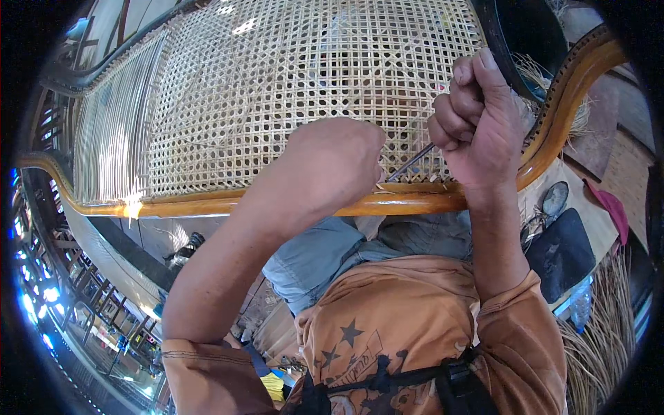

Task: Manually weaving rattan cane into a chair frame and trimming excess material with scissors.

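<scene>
A woven cane panel [277,90] is stretched in a varnished wooden frame [394,203] in front of me. My right hand [481,124] is a closed fist around a thin metal awl [413,162], its handle hidden in the fingers. The awl slants down to the left, its tip at the panel's near edge beside the frame rail. Left of that tip, my left hand [332,159] is closed, back upward, low over the cane at the rail. Its fingertips are mostly hidden, so what they pinch does not show. Pale cane ends [436,187] lie along the rail.
Loose parallel cane strands [114,131] span the frame's left part. On the right, the frame curves upward with a row of holes [553,90]. A dark flat pad [561,252] and a bundle of long cane strips [602,325] lie at the lower right.
</scene>
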A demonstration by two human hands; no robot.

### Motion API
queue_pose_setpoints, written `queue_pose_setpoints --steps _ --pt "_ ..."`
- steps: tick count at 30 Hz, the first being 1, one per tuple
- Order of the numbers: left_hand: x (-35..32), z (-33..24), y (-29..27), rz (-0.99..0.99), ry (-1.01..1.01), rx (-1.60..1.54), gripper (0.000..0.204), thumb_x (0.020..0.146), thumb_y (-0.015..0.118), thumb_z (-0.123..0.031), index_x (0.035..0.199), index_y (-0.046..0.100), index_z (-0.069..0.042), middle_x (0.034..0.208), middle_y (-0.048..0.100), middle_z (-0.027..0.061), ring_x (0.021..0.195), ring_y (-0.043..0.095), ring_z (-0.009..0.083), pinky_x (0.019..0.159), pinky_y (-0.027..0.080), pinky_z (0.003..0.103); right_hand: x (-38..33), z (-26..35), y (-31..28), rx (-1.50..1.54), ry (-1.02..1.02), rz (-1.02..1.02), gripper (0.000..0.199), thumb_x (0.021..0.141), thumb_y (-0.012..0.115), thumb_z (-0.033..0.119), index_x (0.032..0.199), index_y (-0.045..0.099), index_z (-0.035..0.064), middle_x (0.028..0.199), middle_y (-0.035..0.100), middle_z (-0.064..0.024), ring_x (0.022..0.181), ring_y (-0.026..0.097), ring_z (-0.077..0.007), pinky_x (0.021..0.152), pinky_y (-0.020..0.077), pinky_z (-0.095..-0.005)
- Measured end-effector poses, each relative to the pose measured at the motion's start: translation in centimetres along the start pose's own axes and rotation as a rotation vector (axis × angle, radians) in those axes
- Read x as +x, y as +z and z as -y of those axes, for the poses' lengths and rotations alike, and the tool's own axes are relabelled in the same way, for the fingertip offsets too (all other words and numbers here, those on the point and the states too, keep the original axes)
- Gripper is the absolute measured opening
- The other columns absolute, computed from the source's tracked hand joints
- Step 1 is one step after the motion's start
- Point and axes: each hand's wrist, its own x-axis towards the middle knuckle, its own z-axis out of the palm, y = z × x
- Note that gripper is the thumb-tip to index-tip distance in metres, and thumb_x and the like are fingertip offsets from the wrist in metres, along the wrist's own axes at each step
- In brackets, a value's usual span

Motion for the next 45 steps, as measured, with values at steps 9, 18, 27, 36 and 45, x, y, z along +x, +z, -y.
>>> queue_pose_setpoints --steps 9,18,27,36,45 --pt "2.3 3.9 2.6 0.029 0.152 -0.404 0.029 0.085 0.058 -0.031 0.093 0.060 -0.004 0.088 0.061 0.0080 0.083 0.062 0.0209 0.076 0.051 0.036 -2.4 -0.7 3.9 -0.736 -0.400 0.447 0.030 0.097 0.054 0.029 0.098 0.060 -0.0006 0.077 0.056 -0.0021 0.052 0.042 -0.0044 0.045 0.0330 -0.0191" --pt "-1.4 1.5 -1.6 -0.026 -0.045 -0.249 0.027 0.090 0.054 -0.025 0.100 0.060 -0.001 0.085 0.062 0.0150 0.078 0.062 0.0277 0.074 0.048 0.037 -5.1 7.6 -0.5 -0.303 -0.160 0.440 0.045 0.102 0.032 0.046 0.093 0.050 0.0056 0.050 0.025 0.0066 0.038 0.027 -0.0056 0.034 0.0229 -0.0229" --pt "-7.7 1.0 3.4 -0.650 -0.037 -0.115 0.014 0.083 0.063 -0.004 0.097 0.062 -0.003 0.085 0.060 0.0116 0.079 0.059 0.0271 0.072 0.047 0.036 -16.9 1.1 -13.6 -0.248 -0.030 -0.601 0.022 0.098 0.044 0.024 0.094 0.052 0.0040 0.071 0.045 -0.0022 0.067 0.051 -0.0171 0.061 0.0475 -0.0330" --pt "-8.3 0.9 5.8 -0.756 -0.059 -0.031 0.018 0.079 0.066 -0.006 0.097 0.063 -0.007 0.096 0.059 0.0071 0.091 0.053 0.0268 0.083 0.042 0.040 -24.3 -4.6 -17.6 -1.628 0.065 -0.267 0.023 0.087 0.048 -0.002 0.109 0.054 -0.0019 0.100 0.057 -0.0221 0.096 0.057 -0.0398 0.083 0.0462 -0.0402" --pt "-7.5 -0.2 6.0 -0.732 -0.069 -0.006 0.023 0.076 0.071 -0.016 0.096 0.065 -0.009 0.111 0.054 0.0067 0.115 0.045 0.0304 0.097 0.033 0.046 -22.8 -1.1 -14.9 -1.556 -0.079 -0.208 0.016 0.090 0.048 0.003 0.104 0.055 0.0002 0.092 0.058 -0.0171 0.082 0.059 -0.0299 0.072 0.0466 -0.0375"
